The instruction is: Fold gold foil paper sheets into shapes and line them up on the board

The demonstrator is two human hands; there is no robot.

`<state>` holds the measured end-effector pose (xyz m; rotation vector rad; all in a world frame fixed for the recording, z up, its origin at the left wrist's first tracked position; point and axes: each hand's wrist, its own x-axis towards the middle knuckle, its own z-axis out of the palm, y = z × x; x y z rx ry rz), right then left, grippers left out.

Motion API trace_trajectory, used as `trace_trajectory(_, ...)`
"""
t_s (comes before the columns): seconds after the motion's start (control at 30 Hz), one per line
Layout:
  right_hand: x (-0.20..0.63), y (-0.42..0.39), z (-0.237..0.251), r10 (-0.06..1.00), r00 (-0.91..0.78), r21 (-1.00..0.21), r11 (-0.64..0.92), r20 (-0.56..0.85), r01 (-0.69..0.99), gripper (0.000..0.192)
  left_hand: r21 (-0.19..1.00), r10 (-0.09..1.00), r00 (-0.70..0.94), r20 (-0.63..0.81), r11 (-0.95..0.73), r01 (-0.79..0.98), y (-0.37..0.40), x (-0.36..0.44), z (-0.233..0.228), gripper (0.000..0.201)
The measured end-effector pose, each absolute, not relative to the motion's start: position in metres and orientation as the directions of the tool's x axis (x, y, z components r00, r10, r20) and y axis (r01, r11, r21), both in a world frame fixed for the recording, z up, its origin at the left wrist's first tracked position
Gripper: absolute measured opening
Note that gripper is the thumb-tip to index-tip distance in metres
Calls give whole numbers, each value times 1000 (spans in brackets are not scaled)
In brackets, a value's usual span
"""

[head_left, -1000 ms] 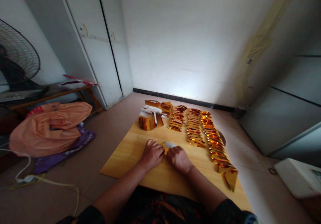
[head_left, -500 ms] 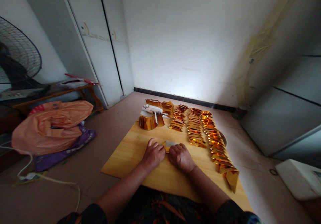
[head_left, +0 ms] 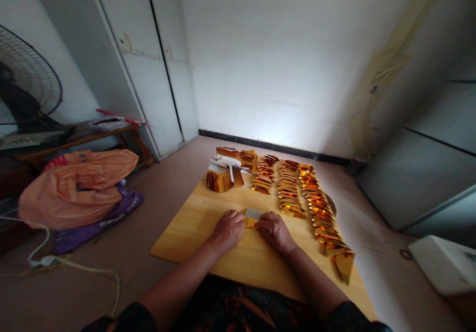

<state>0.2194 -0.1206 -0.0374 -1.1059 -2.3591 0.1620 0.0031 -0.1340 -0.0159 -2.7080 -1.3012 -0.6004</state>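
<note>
A small sheet of gold foil paper (head_left: 253, 215) lies on the wooden board (head_left: 186, 232) between my hands, its pale grey side up and a gold strip folded along the near edge. My left hand (head_left: 227, 230) is closed on the sheet's left end, fingers curled. At the right end, my right hand (head_left: 275, 230) pinches the near folded edge. The fingertips of both hands partly hide the paper. Rows of folded gold paper pieces (head_left: 292, 188) stand beyond and to the right of my right hand.
A curved stack of gold sheets (head_left: 219, 180) and a white roll (head_left: 226, 161) sit at the board's far left. An orange bag (head_left: 74, 188) and a white cable (head_left: 92, 271) lie on the floor at left. A white box (head_left: 442, 265) stands at right.
My right hand has shifted slightly right, baring more of the sheet and its gold fold. The left thumb, raised before, has come down against the fingers.
</note>
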Motion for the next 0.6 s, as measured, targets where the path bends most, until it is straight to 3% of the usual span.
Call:
trace_trajectory(0.13,221,-118,-35,736,-538,-338,671,411,660,19,102,751,547,368,-618,780,-135,7,-14,17)
trace_trajectory(0.6,212,-108,-20,871,-417,-604,484,260,634,12,16,746,602,286,-632,775,-151,3,-7,17)
